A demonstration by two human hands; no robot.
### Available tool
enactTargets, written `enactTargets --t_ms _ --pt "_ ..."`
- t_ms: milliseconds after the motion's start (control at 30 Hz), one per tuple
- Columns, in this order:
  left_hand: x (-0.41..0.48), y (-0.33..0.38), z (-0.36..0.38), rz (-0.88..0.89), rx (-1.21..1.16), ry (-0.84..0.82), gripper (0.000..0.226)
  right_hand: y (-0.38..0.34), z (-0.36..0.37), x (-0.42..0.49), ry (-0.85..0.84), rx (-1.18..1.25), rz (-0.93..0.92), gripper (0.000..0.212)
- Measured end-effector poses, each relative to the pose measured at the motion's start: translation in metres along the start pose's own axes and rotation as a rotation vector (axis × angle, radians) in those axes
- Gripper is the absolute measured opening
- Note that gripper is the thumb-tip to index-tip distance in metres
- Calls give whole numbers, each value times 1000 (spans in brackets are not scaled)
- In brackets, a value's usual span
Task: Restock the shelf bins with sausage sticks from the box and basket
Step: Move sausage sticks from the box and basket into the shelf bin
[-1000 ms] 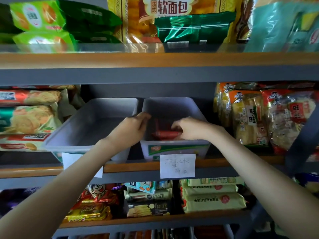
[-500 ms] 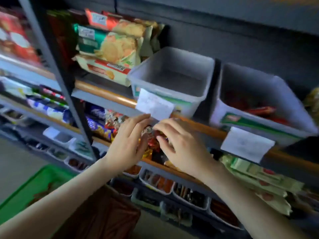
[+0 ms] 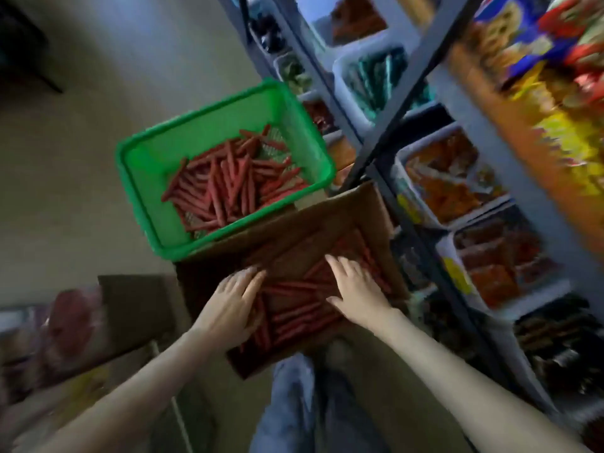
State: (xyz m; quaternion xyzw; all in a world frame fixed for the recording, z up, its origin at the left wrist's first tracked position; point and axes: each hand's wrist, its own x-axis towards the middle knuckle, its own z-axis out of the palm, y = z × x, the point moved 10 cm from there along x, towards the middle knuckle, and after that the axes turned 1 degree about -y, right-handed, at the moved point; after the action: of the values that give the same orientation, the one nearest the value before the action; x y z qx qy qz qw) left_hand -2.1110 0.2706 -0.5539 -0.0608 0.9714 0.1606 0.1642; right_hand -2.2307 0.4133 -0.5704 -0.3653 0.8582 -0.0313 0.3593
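An open cardboard box [image 3: 287, 223] on the floor holds several red sausage sticks [image 3: 300, 317]. Both my hands reach into it with straight, spread fingers. My left hand [image 3: 233, 304] lies over the sticks at the box's left side. My right hand [image 3: 354, 289] lies over the sticks toward the right. Neither hand grips a stick. Behind the box stands a green plastic basket [image 3: 143, 165] with several more red sausage sticks [image 3: 228, 181]. The two grey shelf bins are out of view.
A dark metal shelf rack [image 3: 395, 96] runs along the right, its low white bins [image 3: 451, 181] full of packaged snacks. My blue-jeaned legs [image 3: 294, 403] are below the box. Blurred packets lie at the lower left. Beige floor [image 3: 81, 174] spreads to the left.
The view swung down from the shelf bins to the floor. Both hands left the right bin, passed the shelf front, and now lie open over the sticks in the box.
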Motion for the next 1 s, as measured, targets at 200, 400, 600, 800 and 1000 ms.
enactTargets --t_ms 200,400,600,800,1000 --pt "28 -22 138 -47 100 -187 110 5 128 76 -225 -140 -26 96" --pt "54 -32 174 -143 192 -165 108 -23 147 122 -48 -315 -133 78" --pt "57 -16 169 -44 209 -173 86 -29 150 118 -58 -370 -178 43" --pt "71 22 99 -3 102 -20 58 -27 92 71 17 -308 -192 43" --pt "78 85 -58 200 153 138 55 -37 -72 -17 262 -107 -171 35"
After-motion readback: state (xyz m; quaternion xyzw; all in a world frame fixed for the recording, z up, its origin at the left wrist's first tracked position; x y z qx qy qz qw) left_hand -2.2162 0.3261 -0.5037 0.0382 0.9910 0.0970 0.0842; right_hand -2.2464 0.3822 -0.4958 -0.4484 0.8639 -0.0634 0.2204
